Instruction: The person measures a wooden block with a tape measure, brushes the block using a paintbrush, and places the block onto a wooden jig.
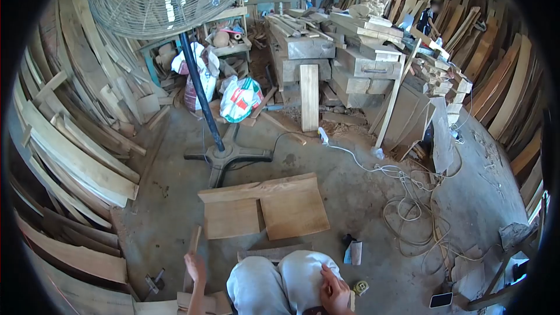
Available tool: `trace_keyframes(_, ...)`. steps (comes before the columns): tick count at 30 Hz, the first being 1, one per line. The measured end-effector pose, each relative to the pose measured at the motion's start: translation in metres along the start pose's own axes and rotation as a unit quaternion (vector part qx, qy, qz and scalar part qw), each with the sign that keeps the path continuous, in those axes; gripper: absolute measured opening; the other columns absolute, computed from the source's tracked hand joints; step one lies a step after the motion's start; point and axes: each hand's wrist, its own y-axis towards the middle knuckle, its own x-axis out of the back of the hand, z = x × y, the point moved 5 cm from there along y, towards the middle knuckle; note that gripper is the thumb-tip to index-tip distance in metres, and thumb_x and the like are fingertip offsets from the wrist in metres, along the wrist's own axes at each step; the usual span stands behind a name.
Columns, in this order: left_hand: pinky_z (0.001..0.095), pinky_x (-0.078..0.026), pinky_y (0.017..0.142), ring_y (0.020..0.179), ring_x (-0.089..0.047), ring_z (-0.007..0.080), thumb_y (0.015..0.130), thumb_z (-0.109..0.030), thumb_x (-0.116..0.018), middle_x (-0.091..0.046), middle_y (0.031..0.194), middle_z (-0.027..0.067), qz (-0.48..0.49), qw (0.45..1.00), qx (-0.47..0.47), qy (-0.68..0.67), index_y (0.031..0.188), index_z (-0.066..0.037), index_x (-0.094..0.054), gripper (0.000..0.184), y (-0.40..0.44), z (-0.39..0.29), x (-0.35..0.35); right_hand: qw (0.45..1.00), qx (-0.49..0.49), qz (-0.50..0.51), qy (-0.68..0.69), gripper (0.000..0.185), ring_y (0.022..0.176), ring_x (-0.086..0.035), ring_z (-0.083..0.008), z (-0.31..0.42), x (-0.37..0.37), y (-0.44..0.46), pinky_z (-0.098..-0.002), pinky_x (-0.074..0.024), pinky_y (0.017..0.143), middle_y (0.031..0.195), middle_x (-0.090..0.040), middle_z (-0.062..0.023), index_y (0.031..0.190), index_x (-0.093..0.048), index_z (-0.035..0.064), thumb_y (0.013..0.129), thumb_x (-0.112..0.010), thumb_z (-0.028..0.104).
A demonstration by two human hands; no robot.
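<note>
At the lower left, my left hand [196,266] is closed around a narrow wooden strip [196,238], whose upper end sticks out above the fingers. My right hand [334,293] rests on my right knee, its fingers bent and drawn together; what they hold, if anything, is too small to tell. A yellow tape measure [361,287] lies on the floor just right of this hand. In front of my knees are two flat wooden boards [232,219] [296,214] side by side, with a long board [259,188] along their far edge.
A fan stand [220,154] is ahead on the left. Tangled cable [408,207] and a phone [441,300] lie on the right. Planks [76,157] line the left side, and stacked timber [303,48] stands ahead. A person [427,18] is at the far right.
</note>
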Motion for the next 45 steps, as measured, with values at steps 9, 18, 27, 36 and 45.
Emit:
trace_keyframes(9,0.0478,-0.039,0.106,0.132,-0.039,0.0441,0.084,-0.051,-0.065,-0.045,0.138,0.0321,0.141,0.965,0.202,0.089,0.121,0.015,-0.054,0.076,0.090,0.063,-0.177,0.999,-0.044,-0.016,0.023,0.033,0.058,-0.054,-0.0181,-0.016,-0.005,0.005,-0.0311,-0.0442,0.054,0.077,-0.066,-0.0121,0.119,-0.067,0.0072,0.088,-0.059,0.002)
trace_keyframes(18,0.0459,-0.039,0.106,0.127,-0.045,0.0455,0.083,-0.047,-0.066,-0.047,0.134,0.0353,0.121,0.968,0.216,-0.042,0.124,0.018,-0.050,0.078,0.106,0.086,-0.186,0.981,0.043,0.188,0.012,0.027,0.060,-0.053,-0.0080,-0.135,-0.143,0.209,-0.0286,-0.0474,0.054,0.079,-0.067,0.0010,0.107,-0.069,0.0035,0.095,-0.059,0.025)
trace_keyframes(27,0.0340,-0.053,0.051,0.057,-0.064,0.0208,0.080,-0.038,-0.072,-0.065,0.071,0.0108,0.151,0.900,0.336,-0.231,0.086,0.006,-0.067,0.045,0.113,0.129,-0.192,0.855,-0.197,0.439,0.192,0.026,0.055,-0.052,-0.0106,-0.175,-0.446,0.291,-0.0294,-0.0510,0.048,0.081,-0.063,-0.0048,0.090,-0.062,0.0056,0.093,-0.063,0.032)
trace_keyframes(36,0.0274,-0.047,0.042,0.050,-0.057,0.0123,0.073,-0.040,-0.085,-0.062,0.068,0.0042,0.125,0.850,0.425,-0.285,0.081,-0.001,-0.065,0.045,0.112,0.109,-0.179,0.823,-0.243,0.468,0.209,0.039,0.061,-0.050,-0.0121,-0.123,-0.462,0.250,-0.0293,-0.0496,0.051,0.080,-0.053,0.0004,0.095,-0.060,0.0074,0.089,-0.066,0.046)
trace_keyframes(45,0.0281,-0.050,0.056,0.067,-0.061,0.0131,0.074,-0.040,-0.085,-0.061,0.075,0.0009,0.174,0.823,0.424,-0.334,0.089,-0.006,-0.065,0.042,0.111,0.095,-0.165,0.818,-0.238,0.462,0.247,0.043,0.043,-0.033,-0.0051,-0.101,-0.444,0.268,-0.0285,-0.0402,0.045,0.058,-0.038,0.0047,0.087,-0.052,0.0129,0.084,-0.072,0.051)
